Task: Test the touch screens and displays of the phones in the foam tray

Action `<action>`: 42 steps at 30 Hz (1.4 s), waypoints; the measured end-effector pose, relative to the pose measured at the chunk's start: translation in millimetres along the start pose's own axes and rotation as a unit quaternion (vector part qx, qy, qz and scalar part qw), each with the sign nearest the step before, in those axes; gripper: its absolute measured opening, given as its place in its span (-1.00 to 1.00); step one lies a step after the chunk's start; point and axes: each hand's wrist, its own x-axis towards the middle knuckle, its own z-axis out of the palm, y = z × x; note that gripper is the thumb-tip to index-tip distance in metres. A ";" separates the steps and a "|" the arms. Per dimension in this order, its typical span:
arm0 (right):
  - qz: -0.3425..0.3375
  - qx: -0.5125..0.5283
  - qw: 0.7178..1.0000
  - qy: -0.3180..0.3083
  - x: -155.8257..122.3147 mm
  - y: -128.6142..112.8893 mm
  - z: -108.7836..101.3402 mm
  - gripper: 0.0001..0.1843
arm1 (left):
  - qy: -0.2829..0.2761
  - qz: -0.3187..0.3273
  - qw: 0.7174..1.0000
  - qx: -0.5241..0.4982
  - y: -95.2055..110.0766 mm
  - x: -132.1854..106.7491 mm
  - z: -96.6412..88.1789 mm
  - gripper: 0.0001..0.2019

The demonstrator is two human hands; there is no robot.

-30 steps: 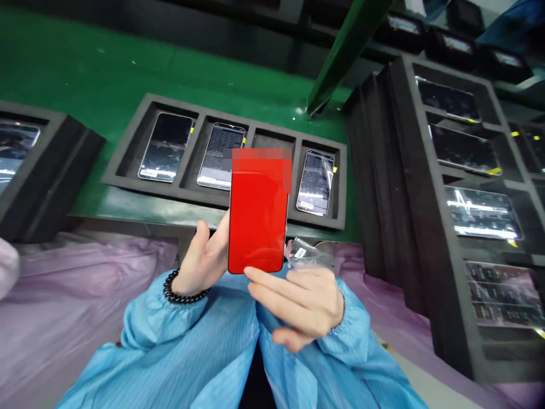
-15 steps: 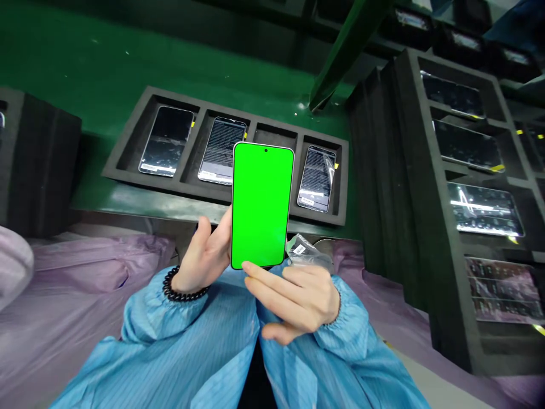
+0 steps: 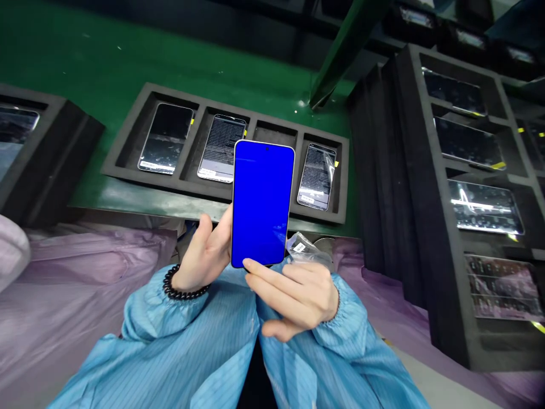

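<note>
A phone (image 3: 263, 204) with a plain blue screen stands nearly upright in front of me. My left hand (image 3: 206, 250) holds it from the left and behind, the thumb sticking up apart from its edge; its other fingers are mostly hidden by the phone. Two outstretched fingers of my right hand (image 3: 296, 295) reach the lower left of the screen, one tip at the glass. The right thumb is spread low and the remaining fingers are curled. Just beyond them is a clear plastic bag (image 3: 310, 250) with a white label; whether the curled fingers grip it I cannot tell.
Behind the phone, a dark foam tray (image 3: 170, 184) on the green table (image 3: 114, 62) holds several phones in compartments. To the right rises a stack of foam trays (image 3: 447, 272) with more phones. Another foam tray (image 3: 51, 147) is at left. A green post (image 3: 340, 57) stands behind.
The phone's screen has turned from green to blue. My hands and the phone have hardly moved. At the left, the foam tray has shifted right, showing more of a phone in it.
</note>
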 end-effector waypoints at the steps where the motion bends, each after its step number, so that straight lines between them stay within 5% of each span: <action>1: 0.002 0.000 1.000 -0.002 0.0 -0.1 0.3 -0.42 | 0.000 -0.002 1.000 -0.001 0.0 -0.2 -0.4 -0.10; 21: 0.002 0.018 1.000 0.020 0.4 -1.0 -5.7 -0.48 | -0.023 -0.003 1.000 -0.017 -3.7 4.6 -10.5 -0.15; 24: 0.071 0.031 0.993 0.088 -0.1 1.2 -12.9 -0.51 | -0.111 -0.028 0.991 -0.062 -0.2 9.1 -13.1 -0.24; 27: 0.228 0.025 0.960 0.163 3.4 11.8 -19.3 -0.70 | -0.224 -0.062 0.967 -0.105 5.2 12.6 -8.7 -0.25; 31: 0.380 0.070 0.912 0.140 17.1 33.5 -23.0 -0.78 | -0.258 -0.063 0.955 -0.132 3.0 10.6 0.0 -0.16; 42: 0.364 0.187 0.903 0.135 31.0 35.4 -22.6 -0.63 | -0.255 -0.044 0.966 0.008 -19.5 0.3 -5.2 -0.13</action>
